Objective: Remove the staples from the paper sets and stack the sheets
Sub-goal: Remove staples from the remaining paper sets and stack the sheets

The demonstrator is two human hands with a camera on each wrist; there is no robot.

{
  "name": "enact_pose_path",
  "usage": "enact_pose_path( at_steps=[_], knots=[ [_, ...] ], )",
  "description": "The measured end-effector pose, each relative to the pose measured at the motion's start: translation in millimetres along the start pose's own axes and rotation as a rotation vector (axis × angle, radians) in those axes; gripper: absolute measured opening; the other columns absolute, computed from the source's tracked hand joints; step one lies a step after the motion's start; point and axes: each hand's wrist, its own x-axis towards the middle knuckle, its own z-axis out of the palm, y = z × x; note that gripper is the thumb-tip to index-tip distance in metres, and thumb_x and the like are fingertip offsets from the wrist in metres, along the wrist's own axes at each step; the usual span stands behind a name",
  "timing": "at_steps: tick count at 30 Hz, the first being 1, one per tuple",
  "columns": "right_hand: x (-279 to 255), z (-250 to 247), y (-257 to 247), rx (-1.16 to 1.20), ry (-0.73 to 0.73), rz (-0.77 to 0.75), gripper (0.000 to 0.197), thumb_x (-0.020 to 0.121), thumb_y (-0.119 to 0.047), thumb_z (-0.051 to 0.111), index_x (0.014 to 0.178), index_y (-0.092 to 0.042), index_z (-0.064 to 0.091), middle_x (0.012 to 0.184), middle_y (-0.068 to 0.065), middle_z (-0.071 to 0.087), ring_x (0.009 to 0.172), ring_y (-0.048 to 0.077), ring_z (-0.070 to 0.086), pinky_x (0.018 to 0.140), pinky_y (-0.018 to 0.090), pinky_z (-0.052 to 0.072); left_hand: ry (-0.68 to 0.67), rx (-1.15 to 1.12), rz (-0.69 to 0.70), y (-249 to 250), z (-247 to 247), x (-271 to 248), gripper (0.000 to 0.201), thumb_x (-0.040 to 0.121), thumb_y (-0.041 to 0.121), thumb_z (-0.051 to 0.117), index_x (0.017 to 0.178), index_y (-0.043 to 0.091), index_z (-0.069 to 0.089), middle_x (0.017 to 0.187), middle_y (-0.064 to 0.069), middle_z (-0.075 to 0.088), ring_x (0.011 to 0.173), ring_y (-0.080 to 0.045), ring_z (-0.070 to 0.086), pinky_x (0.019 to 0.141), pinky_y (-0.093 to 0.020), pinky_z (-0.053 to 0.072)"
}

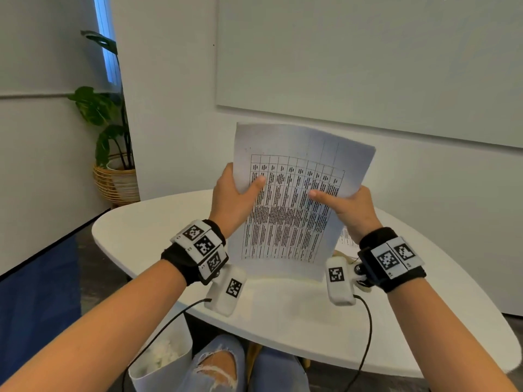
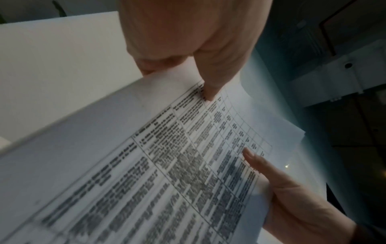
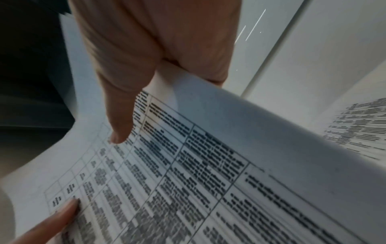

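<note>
A set of printed sheets (image 1: 297, 199) with a table of text stands upright above the white table (image 1: 147, 230), its lower edge close to the tabletop. My left hand (image 1: 240, 190) pinches its left edge, thumb on the printed face, fingers behind. My right hand (image 1: 348, 205) pinches the right edge the same way. The left wrist view shows the sheets (image 2: 167, 165) under my left thumb (image 2: 211, 89). In the right wrist view my right thumb (image 3: 121, 125) presses on the sheets (image 3: 188, 173). No staple shows.
More printed paper (image 1: 346, 239) lies on the table behind my right wrist, also seen in the right wrist view as paper (image 3: 359, 125). A white bin (image 1: 158, 360) stands by my knees under the table's near edge. A potted plant (image 1: 113, 154) stands in the left corner.
</note>
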Motion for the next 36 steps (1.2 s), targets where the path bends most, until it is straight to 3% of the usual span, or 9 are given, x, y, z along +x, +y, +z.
enact_pose_path(
  at_steps=[5, 7, 10, 16, 21, 25, 30, 33, 36],
  knots=[
    [-11.7, 5.6, 31.2, -0.134, 0.005, 0.109, 0.073, 0.045, -0.040, 0.087, 0.095, 0.006, 0.061, 0.085, 0.017, 0.071, 0.080, 0.031, 0.069, 0.077, 0.043, 0.056, -0.045, 0.057, -0.063, -24.9, 3.3, -16.5, 0.028, 0.086, 0.029, 0.068, 0.111, 0.023, 0.055, 0.105, 0.006, 0.065, 0.098, -0.012, 0.063, 0.088, -0.031, 0.053],
    [-13.0, 7.6, 36.4, -0.116, 0.025, 0.102, 0.098, 0.041, -0.047, 0.088, 0.115, 0.007, 0.055, 0.101, 0.024, 0.067, 0.096, 0.041, 0.063, 0.083, 0.046, 0.055, -0.033, 0.049, -0.053, -26.7, 5.2, -19.2, 0.026, 0.087, 0.027, 0.068, 0.109, 0.024, 0.055, 0.103, 0.007, 0.065, 0.097, -0.012, 0.063, 0.085, -0.026, 0.052],
    [-7.4, 7.4, 27.6, -0.123, 0.063, 0.020, 0.084, 0.047, -0.047, 0.087, 0.109, 0.003, 0.059, 0.101, 0.024, 0.067, 0.095, 0.041, 0.064, 0.081, 0.051, 0.055, -0.023, 0.015, -0.005, -17.9, 6.5, -13.5, 0.027, 0.086, 0.027, 0.069, 0.109, 0.028, 0.054, 0.104, 0.011, 0.065, 0.098, -0.004, 0.062, 0.083, -0.015, 0.047],
    [-5.0, 7.0, 47.0, -0.182, 0.097, 0.114, 0.043, 0.060, -0.032, 0.085, 0.088, -0.010, 0.060, 0.075, -0.001, 0.067, 0.066, 0.006, 0.064, 0.060, 0.021, 0.052, -0.056, 0.037, -0.096, -38.7, 11.9, -15.4, 0.025, 0.086, 0.028, 0.068, 0.108, 0.026, 0.057, 0.100, 0.013, 0.065, 0.097, -0.008, 0.063, 0.087, -0.025, 0.050],
    [-17.8, 15.1, 87.7, -0.285, 0.088, 0.279, 0.105, 0.042, -0.062, 0.080, 0.120, 0.001, 0.050, 0.080, 0.015, 0.068, 0.057, 0.021, 0.058, 0.058, 0.028, 0.055, -0.080, 0.116, -0.200, -70.0, 14.4, -31.2, 0.029, 0.088, 0.026, 0.066, 0.115, 0.017, 0.060, 0.104, 0.006, 0.064, 0.101, -0.014, 0.061, 0.089, -0.027, 0.047],
    [-17.1, 17.6, 89.8, -0.276, 0.086, 0.334, 0.059, 0.060, -0.040, 0.083, 0.095, -0.003, 0.053, 0.047, -0.003, 0.049, 0.033, -0.001, 0.040, 0.042, 0.016, 0.041, -0.038, 0.148, -0.273, -78.3, 14.7, -32.5, 0.034, 0.088, 0.031, 0.066, 0.115, 0.013, 0.058, 0.109, 0.000, 0.065, 0.100, -0.017, 0.059, 0.088, -0.027, 0.046],
    [-16.6, 23.3, 86.0, -0.268, 0.091, 0.344, 0.046, 0.063, -0.034, 0.082, 0.088, -0.007, 0.055, 0.048, -0.004, 0.037, 0.037, 0.007, 0.033, 0.059, 0.037, 0.049, -0.028, 0.211, -0.292, -82.7, 10.3, -32.0, 0.040, 0.087, 0.035, 0.065, 0.118, 0.011, 0.057, 0.111, -0.002, 0.065, 0.102, -0.020, 0.060, 0.088, -0.029, 0.046],
    [-11.1, 27.4, 85.4, -0.291, 0.065, 0.339, 0.075, 0.056, -0.045, 0.081, 0.114, -0.009, 0.050, 0.055, 0.001, 0.044, 0.047, 0.014, 0.038, 0.061, 0.039, 0.052, -0.049, 0.240, -0.289, -81.5, 8.1, -28.1, 0.039, 0.089, 0.034, 0.064, 0.121, 0.013, 0.056, 0.117, -0.002, 0.065, 0.107, -0.022, 0.060, 0.091, -0.031, 0.047],
    [-7.9, 27.8, 85.3, -0.308, 0.051, 0.322, 0.055, 0.059, -0.038, 0.082, 0.094, -0.002, 0.059, 0.070, 0.009, 0.057, 0.060, 0.020, 0.052, 0.070, 0.045, 0.055, -0.080, 0.287, -0.267, -77.9, 9.2, -25.9, 0.037, 0.090, 0.034, 0.062, 0.120, 0.013, 0.057, 0.115, -0.002, 0.066, 0.104, -0.022, 0.061, 0.089, -0.032, 0.049]
  ],
)
